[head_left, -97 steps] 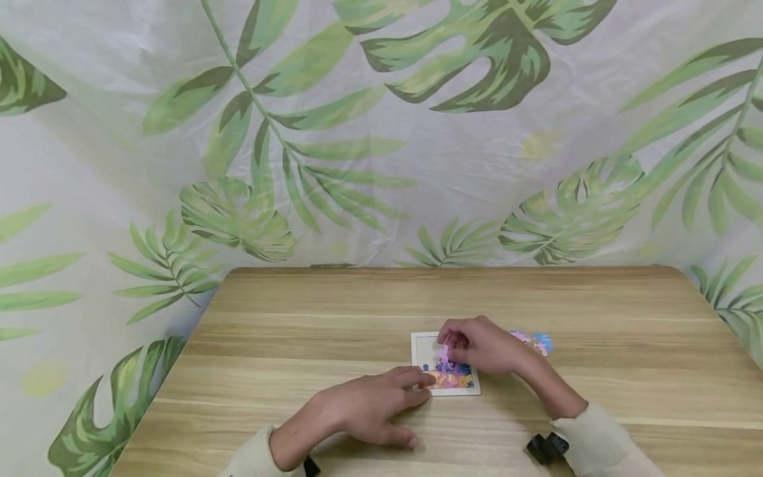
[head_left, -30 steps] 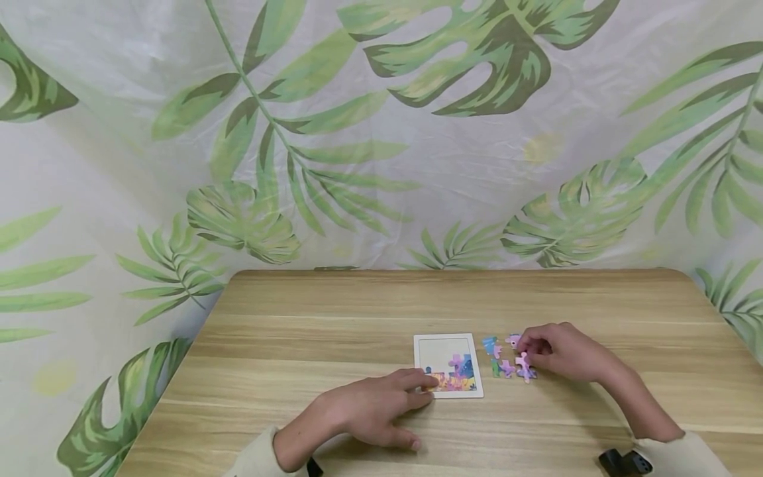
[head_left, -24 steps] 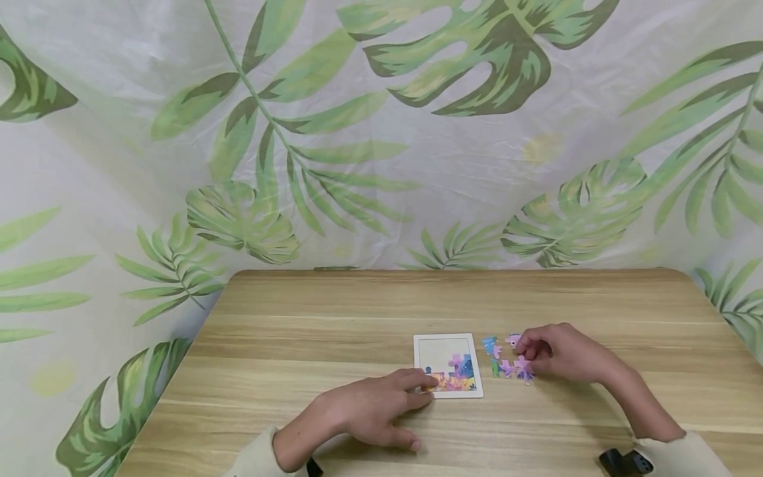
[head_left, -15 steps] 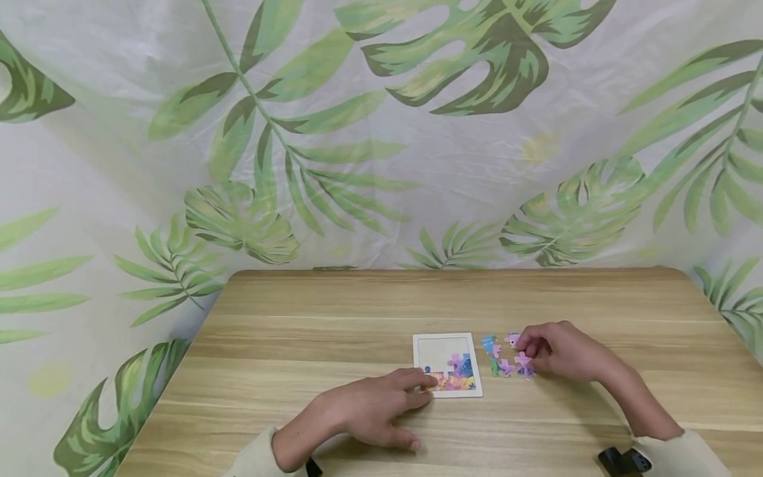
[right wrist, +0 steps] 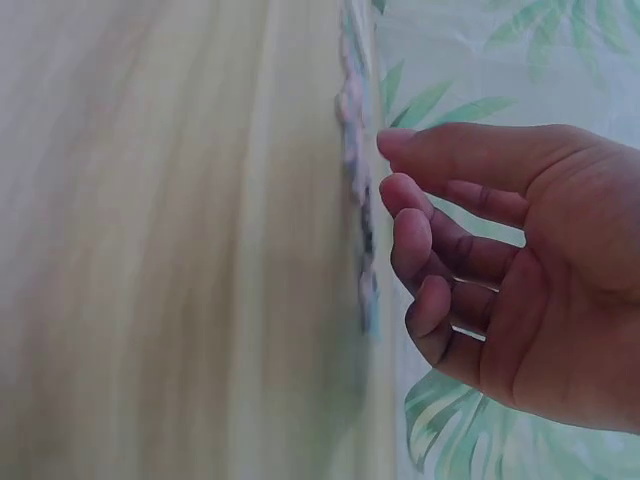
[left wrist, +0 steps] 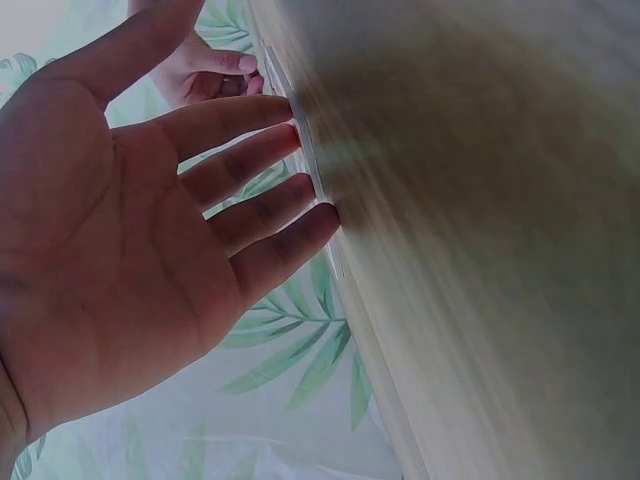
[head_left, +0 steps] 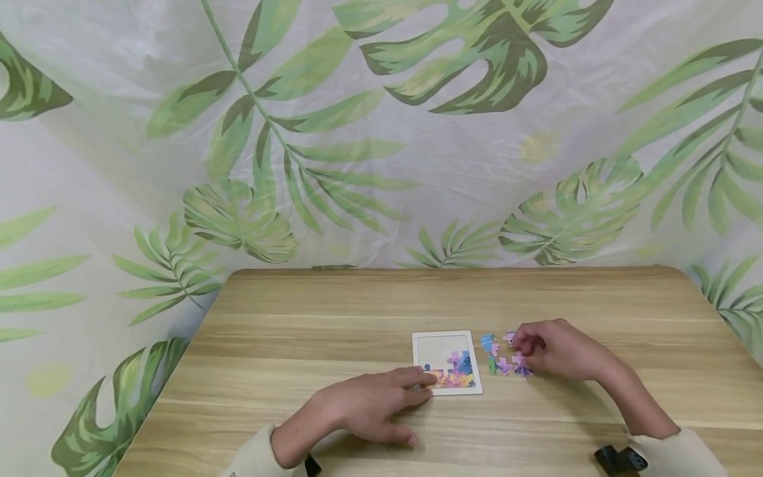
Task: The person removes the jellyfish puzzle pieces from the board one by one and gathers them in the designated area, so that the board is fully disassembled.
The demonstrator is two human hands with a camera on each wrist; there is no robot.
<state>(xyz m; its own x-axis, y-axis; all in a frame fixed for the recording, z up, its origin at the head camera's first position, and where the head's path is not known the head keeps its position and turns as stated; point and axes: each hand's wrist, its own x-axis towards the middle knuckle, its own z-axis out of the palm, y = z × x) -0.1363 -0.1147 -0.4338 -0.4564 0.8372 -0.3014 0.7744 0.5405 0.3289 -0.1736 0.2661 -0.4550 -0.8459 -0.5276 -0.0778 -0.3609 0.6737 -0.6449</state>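
Loose right hand over puzzle pieces, left hand flat at tray

Right hand (head_left: 557, 350): thumb and fingers loosely bent, tips a little apart, nothing seen between them; contact with the pieces cannot be told. Loose puzzle pieces (head_left: 503, 366) lie below and just left of these tips, in pink, blue and green. Further left of the same tips, beyond the pieces, is the white-rimmed puzzle tray (head_left: 441, 346); fitted pieces (head_left: 456, 378) run along its near side and up its right side, orange and yellow low, pink and blue above.

Left hand (head_left: 375, 405): fingers extended and slightly spread, tips resting on the tray's near left corner.

Surface: table (head_left: 334, 311) under both hands, pale wood grain with streaks running crosswise, far corners rounded.

Room: beyond both hands, past the table's far edge, a pale creased backdrop (head_left: 369, 132) with large green leaves and faint yellow spots.

Worn: light sleeve (head_left: 679, 457) behind the right hand, black device (head_left: 620, 460) beside its cuff.

Printed matter: picture colours on the pieces, finer detail too small to tell
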